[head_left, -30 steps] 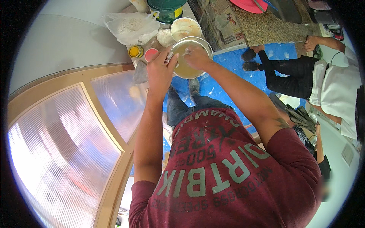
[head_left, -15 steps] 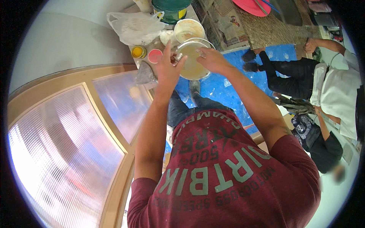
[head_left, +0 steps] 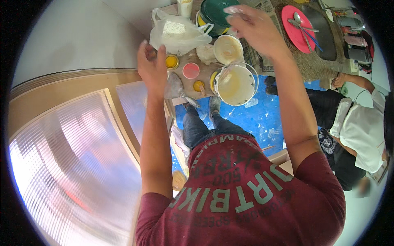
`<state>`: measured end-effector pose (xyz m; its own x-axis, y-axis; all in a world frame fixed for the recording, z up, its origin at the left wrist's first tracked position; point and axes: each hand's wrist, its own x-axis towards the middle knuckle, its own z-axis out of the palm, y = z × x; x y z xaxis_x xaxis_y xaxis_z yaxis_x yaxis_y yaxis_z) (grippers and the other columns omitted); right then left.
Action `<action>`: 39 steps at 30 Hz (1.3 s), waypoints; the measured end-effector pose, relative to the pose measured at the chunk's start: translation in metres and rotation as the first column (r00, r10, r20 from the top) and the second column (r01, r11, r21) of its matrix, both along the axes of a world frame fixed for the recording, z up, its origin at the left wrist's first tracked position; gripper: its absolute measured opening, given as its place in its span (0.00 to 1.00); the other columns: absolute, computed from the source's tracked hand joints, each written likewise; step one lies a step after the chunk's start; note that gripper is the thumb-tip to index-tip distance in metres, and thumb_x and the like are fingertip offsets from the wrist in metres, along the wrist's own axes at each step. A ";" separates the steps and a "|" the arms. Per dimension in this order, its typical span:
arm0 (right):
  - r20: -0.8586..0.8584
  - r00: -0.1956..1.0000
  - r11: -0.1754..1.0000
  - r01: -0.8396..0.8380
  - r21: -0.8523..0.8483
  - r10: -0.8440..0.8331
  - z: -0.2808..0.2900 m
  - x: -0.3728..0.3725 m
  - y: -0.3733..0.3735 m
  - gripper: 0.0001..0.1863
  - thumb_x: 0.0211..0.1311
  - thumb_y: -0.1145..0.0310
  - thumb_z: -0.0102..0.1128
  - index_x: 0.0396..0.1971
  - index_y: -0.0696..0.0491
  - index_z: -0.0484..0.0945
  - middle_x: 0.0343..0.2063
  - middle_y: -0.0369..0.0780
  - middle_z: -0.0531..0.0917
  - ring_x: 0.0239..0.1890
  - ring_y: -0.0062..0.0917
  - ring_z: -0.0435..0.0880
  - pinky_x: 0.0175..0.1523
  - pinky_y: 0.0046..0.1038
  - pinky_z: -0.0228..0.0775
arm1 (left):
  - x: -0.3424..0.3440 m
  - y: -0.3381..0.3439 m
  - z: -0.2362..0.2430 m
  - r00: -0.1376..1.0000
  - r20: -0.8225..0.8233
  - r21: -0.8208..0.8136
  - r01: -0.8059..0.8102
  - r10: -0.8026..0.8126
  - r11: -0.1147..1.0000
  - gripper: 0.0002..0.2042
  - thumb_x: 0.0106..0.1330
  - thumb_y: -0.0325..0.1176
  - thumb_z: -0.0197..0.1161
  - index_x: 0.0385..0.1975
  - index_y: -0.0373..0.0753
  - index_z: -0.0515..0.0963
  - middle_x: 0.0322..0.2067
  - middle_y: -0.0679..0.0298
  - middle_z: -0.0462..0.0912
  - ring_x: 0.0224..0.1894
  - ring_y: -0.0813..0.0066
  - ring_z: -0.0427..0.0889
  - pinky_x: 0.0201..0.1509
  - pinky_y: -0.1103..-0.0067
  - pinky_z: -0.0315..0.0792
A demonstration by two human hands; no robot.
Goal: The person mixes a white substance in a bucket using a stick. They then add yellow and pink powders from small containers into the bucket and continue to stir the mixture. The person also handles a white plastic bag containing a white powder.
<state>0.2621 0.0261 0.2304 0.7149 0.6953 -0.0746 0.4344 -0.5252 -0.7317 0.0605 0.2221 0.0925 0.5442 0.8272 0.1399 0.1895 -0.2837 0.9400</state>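
Note:
My left hand (head_left: pixel 152 65) is open beside the plastic bag of white powder (head_left: pixel 176 41), left of an open yellow tub (head_left: pixel 171 61). My right hand (head_left: pixel 256 33), whitish at the fingertips, is open over the right side of a dark green bucket (head_left: pixel 215 12). Below it stand a stained white tub (head_left: pixel 228 50) and a white bucket with pale yellowish liquid (head_left: pixel 234 86). A pink-topped tub (head_left: pixel 191 70), a small yellow tub (head_left: pixel 198 86) and a greyish scraper (head_left: pixel 174 84) lie between my left hand and that bucket.
At right, a speckled counter (head_left: pixel 308 65) holds newspaper, a pink plate (head_left: pixel 293 37) with cutlery and a sink (head_left: pixel 328 45). A co-worker in white (head_left: pixel 361 131) and another in dark clothes (head_left: pixel 342 164) are at right. A ribbed-panel door frame (head_left: pixel 123 127) is at left. Blue sheeting (head_left: pixel 262 119) covers the floor.
Both my hands have left the white bucket, the left moving leftward and the right up and rightward. The bucket now sits lower and farther right in view, with the worktop more visible.

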 end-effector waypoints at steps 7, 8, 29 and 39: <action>0.156 0.956 0.874 -0.154 -0.460 0.250 -0.236 0.036 0.185 0.22 0.63 0.55 0.59 0.46 0.57 0.86 0.39 0.56 0.87 0.45 0.51 0.87 0.54 0.45 0.79 | 0.086 0.075 -0.016 0.987 -0.091 -0.027 0.129 -0.131 0.991 0.18 0.69 0.39 0.68 0.48 0.30 0.81 0.39 0.58 0.86 0.40 0.72 0.82 0.47 0.73 0.76; 0.111 0.975 0.891 -0.125 -0.437 0.191 -0.255 0.025 0.204 0.21 0.63 0.57 0.59 0.49 0.57 0.85 0.43 0.55 0.87 0.48 0.51 0.87 0.57 0.46 0.78 | 0.083 0.079 -0.017 0.982 -0.116 -0.050 0.142 -0.147 0.989 0.15 0.71 0.38 0.66 0.45 0.29 0.81 0.36 0.60 0.85 0.38 0.76 0.81 0.45 0.76 0.75; -0.051 0.894 0.790 -0.419 -0.447 0.445 -0.281 0.066 0.246 0.35 0.54 0.60 0.72 0.60 0.64 0.78 0.52 0.54 0.85 0.47 0.41 0.89 0.46 0.38 0.85 | 0.065 0.108 -0.018 0.981 0.092 -0.442 0.194 -0.171 0.876 0.09 0.75 0.33 0.58 0.44 0.34 0.81 0.39 0.65 0.85 0.40 0.79 0.81 0.47 0.78 0.78; -0.521 0.846 0.953 -0.241 -0.185 0.113 -0.266 0.066 0.232 0.27 0.63 0.58 0.70 0.57 0.58 0.80 0.44 0.47 0.84 0.42 0.36 0.86 0.41 0.36 0.82 | 0.068 0.094 -0.017 0.982 0.138 -0.463 0.176 -0.126 0.869 0.10 0.73 0.35 0.63 0.44 0.34 0.80 0.37 0.65 0.83 0.38 0.80 0.81 0.44 0.78 0.78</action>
